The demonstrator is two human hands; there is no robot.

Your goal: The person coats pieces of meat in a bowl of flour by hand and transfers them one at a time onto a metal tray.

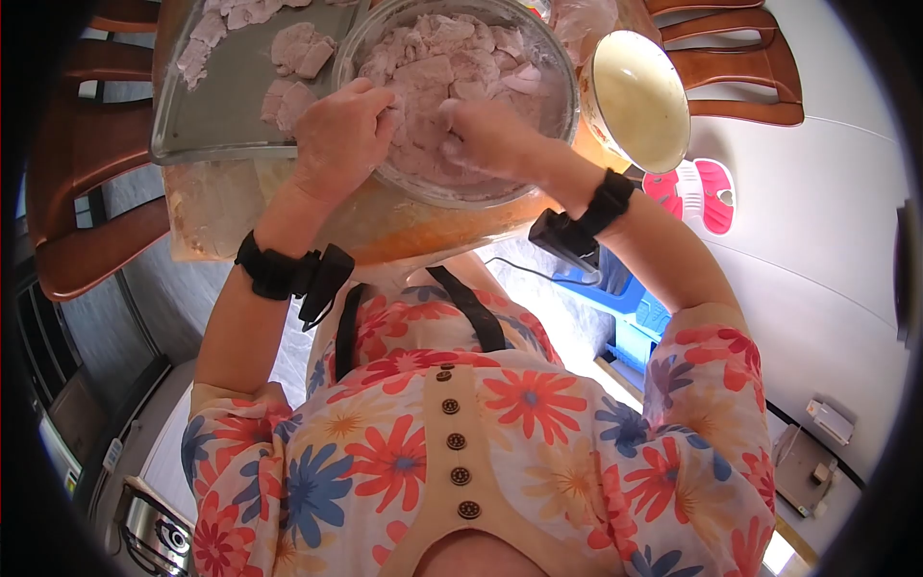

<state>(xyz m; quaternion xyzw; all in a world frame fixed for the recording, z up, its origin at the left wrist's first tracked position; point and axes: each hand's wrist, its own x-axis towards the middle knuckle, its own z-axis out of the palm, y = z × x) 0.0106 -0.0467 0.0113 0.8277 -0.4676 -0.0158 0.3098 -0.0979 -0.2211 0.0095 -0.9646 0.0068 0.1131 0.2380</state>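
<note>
A large round bowl (452, 199) holds a heap of pinkish, flour-dusted pieces (423, 72) that look like raw meat. My left hand (344, 135) is over the bowl's left edge, its fingers curled together in a pinch. Inside the bowl, close to the pieces, my right hand (486, 137) is closed like a fist. Whatever lies within the fingers of either hand is hidden. To the left, a grey metal tray (212, 120) carries several similar coated pieces (300, 50), one cluster right beside my left hand.
A cream basin with a dark rim (646, 96) stands right of the bowl. The table (221, 216) has a plastic-like cover. Wooden chairs (106, 154) flank it on both sides. A pink-and-white object (710, 195) and a blue container (625, 303) are lower on the right.
</note>
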